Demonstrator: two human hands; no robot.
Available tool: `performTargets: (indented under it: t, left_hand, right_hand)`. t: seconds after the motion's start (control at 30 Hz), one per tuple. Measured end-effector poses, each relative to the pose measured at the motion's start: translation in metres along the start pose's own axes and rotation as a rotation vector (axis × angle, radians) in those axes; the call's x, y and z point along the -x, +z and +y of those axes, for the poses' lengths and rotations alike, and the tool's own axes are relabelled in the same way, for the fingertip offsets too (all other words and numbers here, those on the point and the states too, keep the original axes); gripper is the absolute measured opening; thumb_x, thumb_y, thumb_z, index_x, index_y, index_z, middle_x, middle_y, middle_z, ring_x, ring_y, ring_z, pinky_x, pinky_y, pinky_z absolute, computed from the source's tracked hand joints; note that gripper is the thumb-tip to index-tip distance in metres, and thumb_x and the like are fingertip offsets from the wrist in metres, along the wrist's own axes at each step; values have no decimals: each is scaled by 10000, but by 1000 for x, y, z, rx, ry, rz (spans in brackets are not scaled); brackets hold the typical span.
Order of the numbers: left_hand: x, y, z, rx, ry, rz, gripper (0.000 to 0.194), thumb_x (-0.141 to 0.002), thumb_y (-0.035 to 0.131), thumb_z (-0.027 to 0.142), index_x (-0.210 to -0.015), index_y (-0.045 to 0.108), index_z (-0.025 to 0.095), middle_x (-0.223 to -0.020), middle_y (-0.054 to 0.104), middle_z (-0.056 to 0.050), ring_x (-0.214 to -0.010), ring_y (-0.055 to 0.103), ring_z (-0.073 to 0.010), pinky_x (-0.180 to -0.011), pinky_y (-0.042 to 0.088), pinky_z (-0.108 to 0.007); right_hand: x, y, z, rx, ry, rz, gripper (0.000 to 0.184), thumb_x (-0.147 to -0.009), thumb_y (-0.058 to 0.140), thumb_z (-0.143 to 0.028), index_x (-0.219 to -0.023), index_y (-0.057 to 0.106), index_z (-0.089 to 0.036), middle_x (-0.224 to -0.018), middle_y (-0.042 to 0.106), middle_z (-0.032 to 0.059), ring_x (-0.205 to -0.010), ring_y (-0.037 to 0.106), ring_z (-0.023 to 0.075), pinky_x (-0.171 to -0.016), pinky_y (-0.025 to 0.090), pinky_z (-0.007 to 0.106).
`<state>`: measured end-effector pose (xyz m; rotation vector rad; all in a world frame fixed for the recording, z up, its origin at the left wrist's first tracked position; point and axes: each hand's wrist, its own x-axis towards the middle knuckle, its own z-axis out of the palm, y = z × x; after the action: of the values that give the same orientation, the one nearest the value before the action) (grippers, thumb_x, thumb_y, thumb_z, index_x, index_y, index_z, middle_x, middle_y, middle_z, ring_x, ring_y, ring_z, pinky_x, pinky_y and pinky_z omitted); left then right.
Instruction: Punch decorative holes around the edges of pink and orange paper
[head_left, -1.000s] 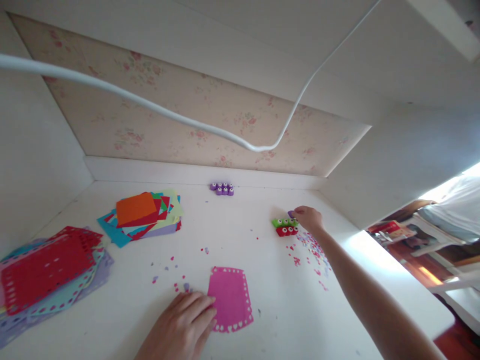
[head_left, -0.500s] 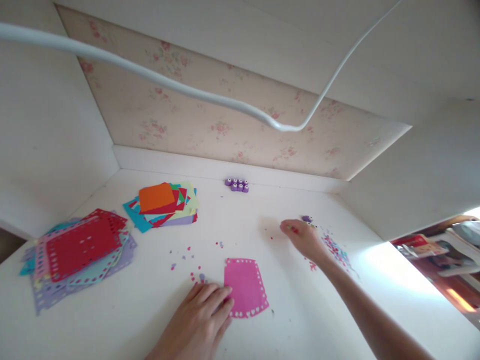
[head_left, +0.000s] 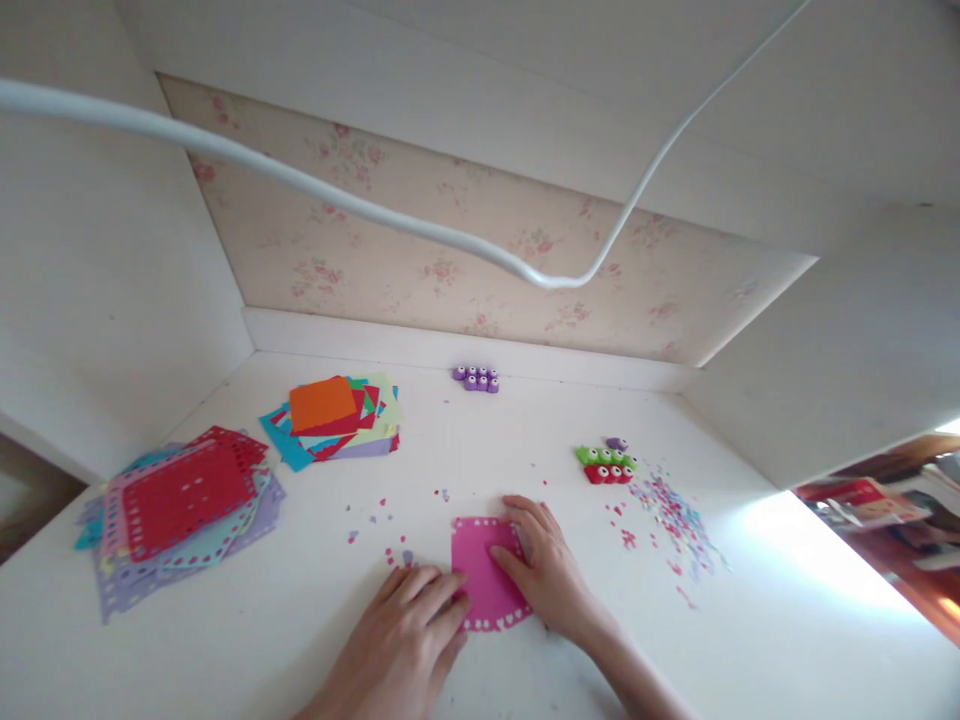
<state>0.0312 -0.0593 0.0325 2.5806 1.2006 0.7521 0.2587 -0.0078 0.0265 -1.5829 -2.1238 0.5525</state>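
A pink paper sheet (head_left: 484, 570) with small punched shapes, some of them hearts, along its edges lies flat in front of me. My left hand (head_left: 412, 630) rests on the sheet's left edge, fingers stretched out. Across the right edge lies my right hand (head_left: 547, 570), its thumb on the sheet and its fingers apart. Neither hand holds a tool. Beyond my right hand stand a row of green craft punches (head_left: 606, 457), a row of red craft punches (head_left: 609, 474) and a single purple craft punch (head_left: 617, 443), all with round white tops.
Purple craft punches (head_left: 478, 380) sit near the back wall. Uncut coloured papers (head_left: 322, 405) and a pile of punched sheets (head_left: 187, 500) lie left. Paper confetti (head_left: 679, 520) spreads at right, with scraps (head_left: 390, 553) by my left hand. A white cable (head_left: 420, 225) hangs across the view.
My right hand has left the purple punch beside the green row and come back to the pink sheet. My left hand has stayed on the sheet's left edge. The view has shifted.
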Motion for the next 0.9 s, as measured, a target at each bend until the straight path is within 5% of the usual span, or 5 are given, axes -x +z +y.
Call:
performTargets:
  t: [0.1,0.5,0.63,0.73,0.9]
  left_hand:
    - [-1,0,0,-10,10,3,261,-872,649,203,-1115,666,294,-1124,712,48,-998,640,-201,-897,502,-381]
    - [4,6,0,-245,18,25,312,-861,624,209,-1156,672,301,-1243,649,-57,-1059,641,-263,-868,564,-432]
    - [2,8,0,-263,32,15,315,-860,628,219,-1155,676,319,-1242,646,-50,-1070,644,-261,-868,578,-426]
    - [-2,6,1,-211,32,2,312,-879,623,260,-1181,667,323,-1233,654,-45,-1062,654,-247,-875,583,-398]
    - [-25,-3,-25,-32,-61,-4,312,-965,506,277,-1258,614,295,-1216,664,-45,-1089,646,-188,-933,552,-313]
  right_hand:
    - [1,3,3,11,-20,7,484,-873,627,-343,-1324,580,-176,-1456,483,140,-1382,393,287,-1179,268,505]
    - [1,-9,0,-232,-41,-14,91,-839,633,-204,-917,675,-225,-1142,690,53,-1161,593,232,-1166,243,504]
    - [6,-2,5,-543,135,37,216,-845,628,-259,-1059,605,-244,-942,689,15,-791,660,175,-783,537,354]
    - [7,0,8,-842,257,35,416,-829,665,-370,-1204,515,-267,-1047,652,31,-672,648,152,-523,498,257]
    - [0,0,15,-960,309,94,442,-839,668,-455,-1212,528,-264,-1034,664,39,-665,649,162,-516,494,260]
